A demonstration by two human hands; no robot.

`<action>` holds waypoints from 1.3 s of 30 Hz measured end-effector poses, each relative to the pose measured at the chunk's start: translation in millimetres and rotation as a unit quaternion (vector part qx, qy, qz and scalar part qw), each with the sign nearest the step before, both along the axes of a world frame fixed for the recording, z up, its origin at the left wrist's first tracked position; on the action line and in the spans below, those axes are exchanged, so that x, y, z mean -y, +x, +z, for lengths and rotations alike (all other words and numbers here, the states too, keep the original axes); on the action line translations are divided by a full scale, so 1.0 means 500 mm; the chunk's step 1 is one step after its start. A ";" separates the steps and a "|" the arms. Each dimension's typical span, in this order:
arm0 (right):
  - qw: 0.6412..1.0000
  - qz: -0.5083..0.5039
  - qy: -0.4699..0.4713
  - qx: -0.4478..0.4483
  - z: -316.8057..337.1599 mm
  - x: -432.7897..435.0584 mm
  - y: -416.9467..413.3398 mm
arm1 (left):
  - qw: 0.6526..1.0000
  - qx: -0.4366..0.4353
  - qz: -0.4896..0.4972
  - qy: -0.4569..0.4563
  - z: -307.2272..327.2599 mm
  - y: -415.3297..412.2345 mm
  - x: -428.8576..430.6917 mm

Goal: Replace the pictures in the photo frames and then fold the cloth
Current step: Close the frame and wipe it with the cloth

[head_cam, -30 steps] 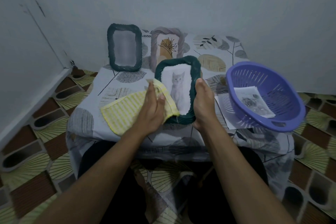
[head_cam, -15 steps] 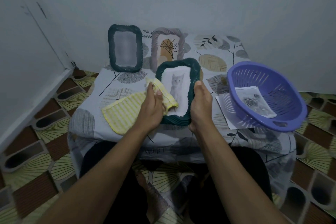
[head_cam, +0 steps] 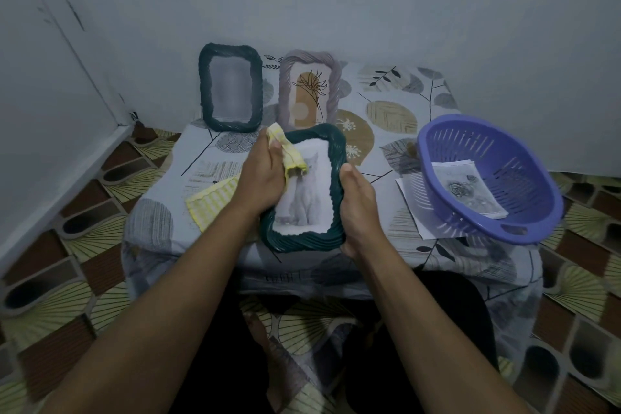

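A dark green wavy photo frame (head_cam: 336,158) with a grey cat picture (head_cam: 307,198) in it is tilted up over the table's near edge. My right hand (head_cam: 358,205) grips its right side. My left hand (head_cam: 263,175) holds a yellow striped cloth (head_cam: 211,200) bunched against the frame's upper left glass; the cloth's other end trails onto the table. Two more frames stand against the wall: a dark green one (head_cam: 230,87) with a blurred picture and a grey-lilac one (head_cam: 311,91) with a flower drawing.
A purple plastic basket (head_cam: 524,212) holding a printed rose picture (head_cam: 470,188) sits on the table at the right, atop a white sheet (head_cam: 415,208). The low table has a leaf-print cover (head_cam: 400,104). Grey walls close in behind and at the left; patterned tiles surround it.
My left hand slid the cloth up from the frame's lower left to its upper left corner. The frame has tipped nearer to me in my right hand.
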State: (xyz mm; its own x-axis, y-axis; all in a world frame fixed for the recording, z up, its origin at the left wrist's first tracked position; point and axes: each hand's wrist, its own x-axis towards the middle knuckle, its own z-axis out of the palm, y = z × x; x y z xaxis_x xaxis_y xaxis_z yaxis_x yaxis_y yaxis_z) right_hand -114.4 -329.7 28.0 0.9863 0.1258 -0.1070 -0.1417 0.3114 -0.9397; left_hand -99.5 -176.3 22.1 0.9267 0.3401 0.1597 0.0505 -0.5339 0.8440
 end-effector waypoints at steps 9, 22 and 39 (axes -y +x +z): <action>0.997 -0.080 0.019 0.007 0.000 0.004 0.019 | 0.997 -0.054 -0.021 -0.052 -0.052 -0.049 0.050; 0.963 -0.210 0.169 -0.010 -0.035 -0.028 0.027 | 0.952 -0.006 0.155 -0.263 -0.057 -0.055 0.112; 0.962 0.144 0.112 -0.203 0.009 0.102 0.065 | 0.997 0.006 0.018 -0.070 -0.034 -0.043 -0.033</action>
State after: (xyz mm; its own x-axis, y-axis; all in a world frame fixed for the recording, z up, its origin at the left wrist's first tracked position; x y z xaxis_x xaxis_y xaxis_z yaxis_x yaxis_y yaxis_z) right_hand -82.0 -380.4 32.3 0.7899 0.4529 -0.4134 -0.5931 0.3930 -0.7027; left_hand -120.9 -159.9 5.2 0.9118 0.3932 0.1183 0.0578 -0.4082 0.9110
